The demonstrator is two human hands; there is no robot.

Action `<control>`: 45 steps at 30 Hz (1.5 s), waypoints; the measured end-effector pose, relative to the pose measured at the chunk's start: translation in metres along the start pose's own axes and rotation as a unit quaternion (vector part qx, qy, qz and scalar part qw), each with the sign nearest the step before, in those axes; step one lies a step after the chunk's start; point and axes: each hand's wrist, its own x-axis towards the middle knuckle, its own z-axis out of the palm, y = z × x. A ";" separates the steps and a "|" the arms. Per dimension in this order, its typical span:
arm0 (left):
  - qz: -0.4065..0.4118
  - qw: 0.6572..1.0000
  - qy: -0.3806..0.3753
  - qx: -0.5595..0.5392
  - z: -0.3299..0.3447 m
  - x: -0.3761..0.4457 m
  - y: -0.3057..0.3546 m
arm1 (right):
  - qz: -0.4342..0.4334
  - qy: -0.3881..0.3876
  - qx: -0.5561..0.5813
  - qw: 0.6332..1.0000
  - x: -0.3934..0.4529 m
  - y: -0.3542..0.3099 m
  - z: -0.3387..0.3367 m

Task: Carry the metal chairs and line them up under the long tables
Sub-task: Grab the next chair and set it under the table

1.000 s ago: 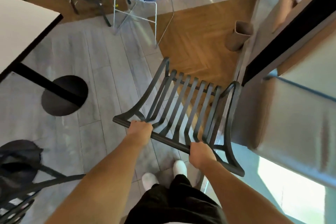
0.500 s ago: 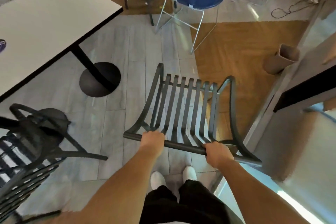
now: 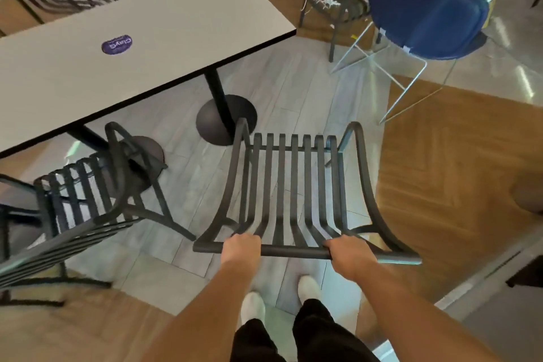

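Black slatted metal chair, top rail gripped by left hand and right hand, fingers curled round it, near white rectangular tabletop.

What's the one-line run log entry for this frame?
phase: carrying | held: metal chair by top rail | left hand gripping | right hand gripping | target: long table ahead-left | neighbour chair already there

Two hands, the left hand and the right hand. One long table with one purple sticker. Dark slatted metal chairs: one held chair, one parked chair, apparently two more behind the table (cropped, blurred). One blue stool. Two white shoes.
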 end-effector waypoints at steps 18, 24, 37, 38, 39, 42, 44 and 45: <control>-0.175 0.978 -0.037 -0.103 -0.013 0.042 -0.053 | -0.169 0.003 -0.133 0.977 0.129 -0.038 -0.100; -0.205 0.971 -0.052 -0.114 -0.029 0.077 -0.078 | -0.181 0.015 -0.141 0.973 0.167 -0.050 -0.126; -0.202 0.969 -0.068 -0.125 -0.106 0.159 -0.147 | -0.180 0.011 -0.149 0.972 0.265 -0.086 -0.219; -0.202 0.969 -0.066 -0.127 -0.111 0.166 -0.153 | -0.180 0.009 -0.149 0.972 0.271 -0.089 -0.225; -0.200 0.969 -0.064 -0.130 -0.115 0.172 -0.158 | -0.180 0.006 -0.149 0.972 0.277 -0.092 -0.230; -0.191 0.971 -0.060 -0.130 -0.127 0.187 -0.172 | -0.175 0.006 -0.142 0.974 0.290 -0.098 -0.241; -0.183 0.972 -0.056 -0.133 -0.134 0.194 -0.179 | -0.171 0.004 -0.135 0.976 0.296 -0.100 -0.247; -0.181 0.972 -0.054 -0.137 -0.136 0.197 -0.181 | -0.171 0.003 -0.130 0.977 0.299 -0.101 -0.250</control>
